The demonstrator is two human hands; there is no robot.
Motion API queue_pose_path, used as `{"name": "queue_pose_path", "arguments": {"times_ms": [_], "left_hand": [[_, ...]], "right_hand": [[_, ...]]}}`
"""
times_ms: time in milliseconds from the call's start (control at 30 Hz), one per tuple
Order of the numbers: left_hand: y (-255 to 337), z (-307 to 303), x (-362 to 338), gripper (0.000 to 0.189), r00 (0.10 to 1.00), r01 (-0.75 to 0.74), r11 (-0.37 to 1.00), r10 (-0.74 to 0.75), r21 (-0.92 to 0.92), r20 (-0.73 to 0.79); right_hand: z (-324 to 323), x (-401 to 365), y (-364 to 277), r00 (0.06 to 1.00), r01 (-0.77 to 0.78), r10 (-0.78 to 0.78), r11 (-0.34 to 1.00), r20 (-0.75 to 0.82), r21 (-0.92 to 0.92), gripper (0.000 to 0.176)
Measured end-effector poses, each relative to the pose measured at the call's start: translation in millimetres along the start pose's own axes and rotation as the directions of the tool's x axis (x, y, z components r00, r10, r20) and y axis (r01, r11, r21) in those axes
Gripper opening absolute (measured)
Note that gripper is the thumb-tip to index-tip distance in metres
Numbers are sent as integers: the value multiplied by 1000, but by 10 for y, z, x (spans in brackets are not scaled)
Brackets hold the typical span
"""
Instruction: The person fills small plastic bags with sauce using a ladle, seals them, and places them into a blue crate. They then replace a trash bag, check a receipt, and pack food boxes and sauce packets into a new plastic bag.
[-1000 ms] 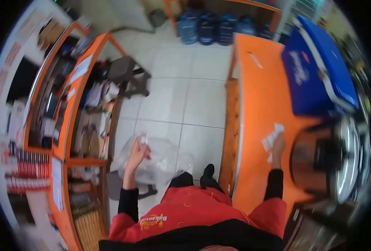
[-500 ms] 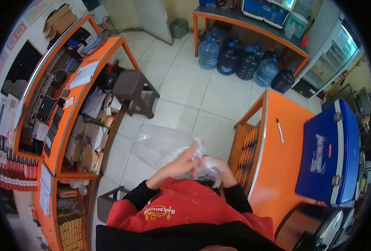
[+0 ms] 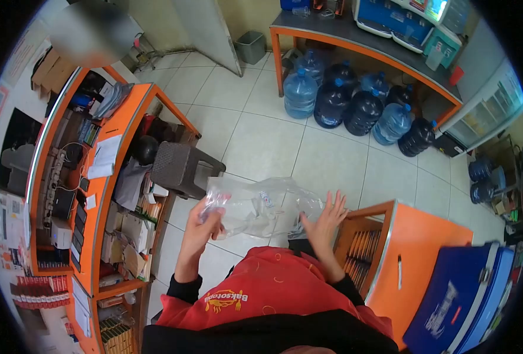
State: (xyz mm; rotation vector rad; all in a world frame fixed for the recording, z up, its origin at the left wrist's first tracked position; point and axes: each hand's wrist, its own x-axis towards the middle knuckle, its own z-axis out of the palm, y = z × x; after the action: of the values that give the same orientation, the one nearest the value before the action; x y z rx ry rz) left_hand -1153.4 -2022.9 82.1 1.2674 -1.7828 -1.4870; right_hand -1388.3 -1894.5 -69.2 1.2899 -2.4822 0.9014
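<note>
A large clear plastic bag (image 3: 252,206) stretches across in front of my red apron, its mouth wide and its film wrinkled. My left hand (image 3: 202,227) is closed on the bag's left end, thumb and fingers gripping the film. At the other end, my right hand (image 3: 325,227) has its fingers spread, with the thumb against the bag's right edge. Whether film is caught between that thumb and palm cannot be made out. Below the bag is my red apron (image 3: 273,283) with a yellow print.
On the left stands an orange counter (image 3: 111,124) with papers, and a dark stool (image 3: 179,168) beside it. To the right, an orange table (image 3: 429,236) holds a marker (image 3: 399,271) and a blue cooler box (image 3: 450,301). Several water jugs (image 3: 364,112) stand under the back table.
The bag has come up from hanging low and bunched to spread between my hands. My hands have moved apart, and the right hand's fingers have opened out. The view has shifted.
</note>
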Motion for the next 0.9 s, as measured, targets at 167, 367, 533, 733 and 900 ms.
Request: {"name": "queue_pose_path", "arguments": {"times_ms": [167,367,533,733,900], "left_hand": [[-636,26,964,30,796,-173,980,78,-101,-600],[-2385,-214,1496,32,911,368,19,-209,-930,356],[-1640,-472,2437,34,813,581,746,-521,-324,259],[-2240,-1265,4623,34,794,608,185,-136,-772,593],[-1252,-1545,6672,39,961,170,592,-276,-788,-1]], "right_hand": [[1650,886,508,251,-916,-129,-352,959,192,19],[2398,2271,-228,-33,-939,-325,334,945,82,21],[3390,3153,-280,-193,66,-320,939,928,338,33],[5253,3810,220,-197,-929,-370,367,908,-52,25],[5709,5182,-53,35,-784,-77,-621,996,-20,18]]}}
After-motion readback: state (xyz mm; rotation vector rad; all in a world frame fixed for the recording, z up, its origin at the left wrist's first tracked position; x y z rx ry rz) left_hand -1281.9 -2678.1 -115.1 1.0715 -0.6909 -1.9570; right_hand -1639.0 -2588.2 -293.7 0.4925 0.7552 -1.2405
